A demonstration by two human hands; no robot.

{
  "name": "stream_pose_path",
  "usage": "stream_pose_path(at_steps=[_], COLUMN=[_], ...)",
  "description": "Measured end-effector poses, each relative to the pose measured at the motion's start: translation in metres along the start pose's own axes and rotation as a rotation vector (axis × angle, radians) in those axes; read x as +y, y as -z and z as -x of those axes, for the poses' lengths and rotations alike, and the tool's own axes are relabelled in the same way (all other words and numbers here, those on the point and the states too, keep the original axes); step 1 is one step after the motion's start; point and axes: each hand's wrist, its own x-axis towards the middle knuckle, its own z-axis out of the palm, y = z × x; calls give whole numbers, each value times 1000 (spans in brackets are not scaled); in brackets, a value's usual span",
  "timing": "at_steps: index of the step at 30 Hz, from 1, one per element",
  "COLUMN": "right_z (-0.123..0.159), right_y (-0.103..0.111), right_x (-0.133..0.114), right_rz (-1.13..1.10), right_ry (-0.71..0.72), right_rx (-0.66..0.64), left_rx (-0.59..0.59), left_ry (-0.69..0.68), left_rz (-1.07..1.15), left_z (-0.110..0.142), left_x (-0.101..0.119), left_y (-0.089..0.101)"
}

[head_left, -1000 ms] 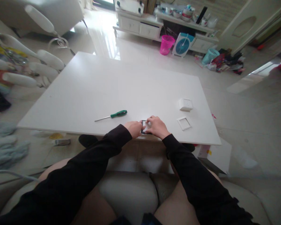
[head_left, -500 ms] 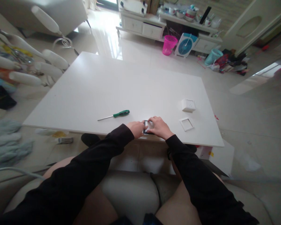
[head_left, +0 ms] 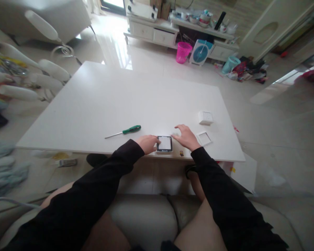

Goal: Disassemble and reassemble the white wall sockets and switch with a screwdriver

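My left hand [head_left: 148,144] grips the left edge of a square white panel with a dark border [head_left: 164,143], its thumb on the face. The panel lies at the table's near edge. My right hand [head_left: 185,137] is open just right of it, fingers apart and holding nothing. A thin white square frame [head_left: 204,138] lies flat beyond the right hand. Behind that frame stands a white wall socket [head_left: 206,118]. A small dark and yellowish piece [head_left: 181,153], too small to name, lies below the right hand. Left of the hands rests a screwdriver with a green handle [head_left: 132,129].
The white table [head_left: 136,94] spans the middle of the view. A pink basket [head_left: 183,53], a blue fan [head_left: 200,52] and a light blue basket [head_left: 230,65] stand on the floor beyond. White chandelier-like arms [head_left: 42,26] reach in at the left.
My right hand has come off the panel and moved right, its fingers opening. More of the panel and the small piece now show. The whole view has shifted slightly.
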Motion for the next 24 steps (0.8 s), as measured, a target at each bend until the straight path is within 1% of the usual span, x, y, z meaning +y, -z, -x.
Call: stream_pose_path(at_steps=[2, 3, 5, 6, 7, 9, 11, 14, 16, 20, 24], right_z=[4, 8, 19, 25, 31, 40, 45, 43, 39, 32, 25], right_y=[14, 20, 28, 30, 31, 30, 27, 23, 20, 13, 13], right_x=[31, 46, 75, 88, 99, 117, 128, 128, 118, 90, 73], right_rz=[130, 186, 255, 272, 282, 289, 279, 289, 285, 248, 134], right_ry=[-204, -311, -527, -614, -668, -729, -722, -678, -639, -546, -382], right_rx=[15, 2, -50, -84, -122, -183, -249, -256, -230, -190, -48], left_rx=[9, 9, 2, -4, -7, -8, -13, -20, -17, -19, 5], left_ry=[18, 30, 54, 63, 71, 83, 89, 108, 115, 121, 123], left_rz=[0, -3, -17, -27, -36, -51, -56, -49, -40, -13, 11], left_z=[0, 1, 2, 3, 4, 6, 7, 9, 9, 11, 12], left_x=[-2, -3, -5, -6, -6, -7, -8, -8, -8, -7, -5], left_y=[3, 5, 9, 11, 13, 17, 21, 27, 29, 33, 34])
